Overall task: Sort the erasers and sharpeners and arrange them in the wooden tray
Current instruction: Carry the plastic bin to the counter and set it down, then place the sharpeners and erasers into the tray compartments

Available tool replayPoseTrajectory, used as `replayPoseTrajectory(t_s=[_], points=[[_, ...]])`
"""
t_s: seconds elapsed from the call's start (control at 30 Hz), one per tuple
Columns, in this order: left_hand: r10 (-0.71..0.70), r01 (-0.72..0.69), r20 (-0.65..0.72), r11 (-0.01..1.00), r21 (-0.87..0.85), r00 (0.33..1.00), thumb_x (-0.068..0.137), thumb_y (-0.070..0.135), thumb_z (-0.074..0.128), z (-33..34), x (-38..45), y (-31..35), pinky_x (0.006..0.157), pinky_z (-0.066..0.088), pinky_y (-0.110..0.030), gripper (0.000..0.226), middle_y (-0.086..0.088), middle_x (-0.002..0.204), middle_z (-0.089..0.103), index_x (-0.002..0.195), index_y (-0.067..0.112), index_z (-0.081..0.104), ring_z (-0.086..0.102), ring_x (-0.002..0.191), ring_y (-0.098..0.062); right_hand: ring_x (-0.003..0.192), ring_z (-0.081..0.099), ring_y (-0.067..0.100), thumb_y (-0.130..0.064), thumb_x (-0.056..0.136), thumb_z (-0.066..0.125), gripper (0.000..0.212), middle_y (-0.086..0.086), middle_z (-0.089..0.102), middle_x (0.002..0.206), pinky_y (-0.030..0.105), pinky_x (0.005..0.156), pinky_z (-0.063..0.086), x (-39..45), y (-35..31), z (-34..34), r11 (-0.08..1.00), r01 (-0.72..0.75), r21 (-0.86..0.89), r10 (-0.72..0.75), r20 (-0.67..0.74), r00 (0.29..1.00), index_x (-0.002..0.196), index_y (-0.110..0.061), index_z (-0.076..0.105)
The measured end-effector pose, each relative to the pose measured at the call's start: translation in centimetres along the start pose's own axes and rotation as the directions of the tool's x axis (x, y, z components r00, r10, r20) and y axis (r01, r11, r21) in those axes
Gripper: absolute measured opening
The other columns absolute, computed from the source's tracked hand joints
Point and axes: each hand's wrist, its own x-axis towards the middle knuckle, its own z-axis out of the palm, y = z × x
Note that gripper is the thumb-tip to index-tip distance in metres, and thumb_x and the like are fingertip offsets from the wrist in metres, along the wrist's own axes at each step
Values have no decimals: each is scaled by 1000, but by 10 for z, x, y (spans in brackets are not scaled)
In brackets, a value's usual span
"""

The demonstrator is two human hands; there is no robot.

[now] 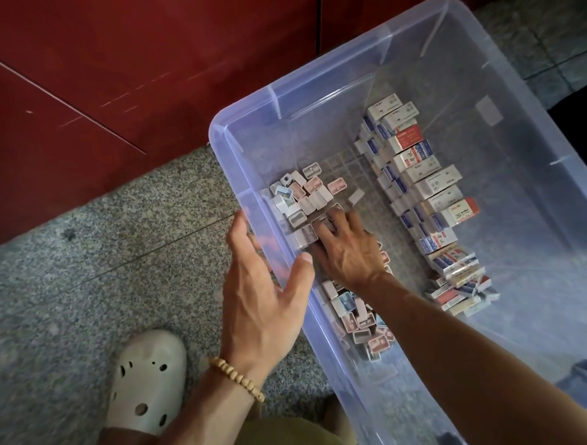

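Small pale rectangular plastic sharpeners [304,201], loose in the clear plastic bin [324,326]: I judge them light, rigid, slippery; pinch short sides; right hand [349,250] pressing flat, left hand [265,292] spread empty.

Pale clog [147,383] on speckled floor [83,267] beside red cabinet [107,79].

We saw a dim scene, soft light falling from above, pale glare along the clear plastic bin [328,326] rim, motion blur on the left hand [265,292], dark bottom right corner, wide-angle bending at the edges, grainy floor [83,267] smeared.
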Motion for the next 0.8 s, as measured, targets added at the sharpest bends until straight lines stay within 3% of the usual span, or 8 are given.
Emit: replayPoseTrajectory(t_s=[0.13, 0.33, 0.43, 0.5, 0.6, 0.67, 0.73, 0.8], points=[[-2, 2, 3, 1000, -8, 1000, 80, 48, 56, -1, -1, 1, 83, 49, -36, 76, -12, 120, 61, 143, 26, 19, 61, 99, -29, 97, 56, 40, -15, 84, 71, 36, 21, 58, 119, 40, 44, 54, 4, 0, 5, 998, 1, 61, -1, 8, 1000, 109, -17, 45], [-12, 12, 1, 1000, -9, 1000, 83, 50, 59, -3, -1, -1, 83, 52, -46, 69, -8, 112, 62, 138, 37, 20, 62, 93, -30, 96, 57, 39, -3, 81, 67, 23, 22, 58, 114, 46, 55, 57, 11, -1, -5, 991, -23, 129, 18, 40, 999, 103, -7, 65], [-33, 33, 27, 999, -21, 999, 85, 46, 61, -4, -2, 0, 82, 52, -41, 74, -9, 115, 60, 143, 29, 19, 61, 95, -30, 99, 57, 39, -2, 83, 61, 22, 21, 55, 115, 50, 63, 58, 11, -2, -3, 970, -127, 209, 113, 74, 991, 105, -6, 66], [-27, 28, 36, 999, -19, 999, 83, 44, 64, -6, -2, 1, 80, 52, -42, 75, -5, 110, 60, 142, 29, 19, 62, 91, -25, 93, 59, 37, -2, 80, 62, 17, 17, 56, 110, 46, 67, 56, 14, -7, -4, 907, -222, 358, 205, 85, 975, 96, -6, 67], [-34, 34, 32, 999, 1, 999, 82, 38, 71, -9, 0, 2, 78, 46, -26, 82, 15, 98, 52, 146, 17, 25, 54, 84, 5, 81, 60, 27, -3, 78, 63, 10, 11, 58, 100, 35, 68, 51, 23, -19, -28, 660, -422, 622, 425, 154, 892, 81, -13, 65], [-43, 43, 23, 999, 7, 999, 81, 38, 72, -17, 0, 5, 72, 47, -21, 78, 20, 95, 47, 144, 15, 32, 52, 80, 10, 71, 57, 20, -1, 80, 63, 11, 8, 62, 87, 33, 63, 47, 29, -26, -60, 393, -543, 742, 538, 293, 790, 80, -12, 63], [-49, 49, 3, 999, 6, 999, 84, 45, 66, -30, 0, 14, 71, 55, -37, 68, 21, 100, 48, 141, 19, 39, 55, 78, 3, 55, 49, 20, 3, 85, 61, 14, 9, 57, 69, 33, 52, 41, 30, -33, -103, 34, -539, 842, 541, 438, 718, 79, -9, 60], [-33, 35, -48, 999, 30, 998, 84, 42, 65, -46, 0, 26, 69, 56, -45, 53, 17, 104, 49, 131, 22, 50, 56, 82, -1, 52, 44, 20, 6, 88, 60, 21, 10, 53, 65, 29, 48, 34, 28, -39, -148, -244, -476, 845, 466, 533, 706, 76, -12, 58]])
